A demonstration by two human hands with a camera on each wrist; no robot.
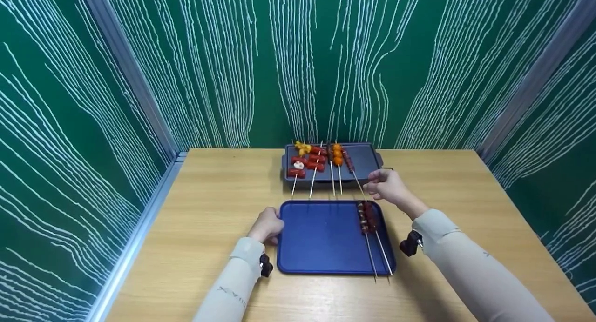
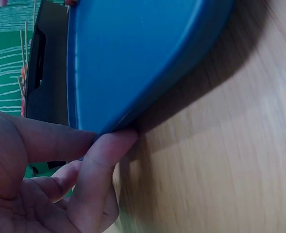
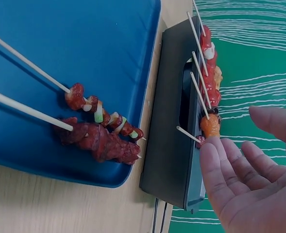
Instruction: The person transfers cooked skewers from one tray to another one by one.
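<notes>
My left hand point(image 1: 267, 224) pinches the left rim of a blue tray point(image 1: 321, 243) between thumb and fingers; the left wrist view shows this grip at the tray's edge. On the tray's right side lie a dark meat skewer point(image 3: 101, 141) and a skewer of meat with green and white pieces point(image 3: 99, 112), sticks toward me. My right hand point(image 1: 387, 188) hovers by the front right of the black grill pan point(image 1: 368, 160), fingers loosely extended and holding nothing. Nearest to it is a thin meat skewer point(image 1: 348, 161) on the pan, its stick pointing toward the tray.
Also on the pan are an orange ball skewer point(image 1: 337, 154), a dark skewer point(image 1: 330, 152), red sausage skewers point(image 1: 317, 158) and a yellow piece point(image 1: 302, 148). The pan stands behind the tray on a wooden table point(image 1: 209, 191). Green walls point(image 1: 279, 80) with white lines enclose the table.
</notes>
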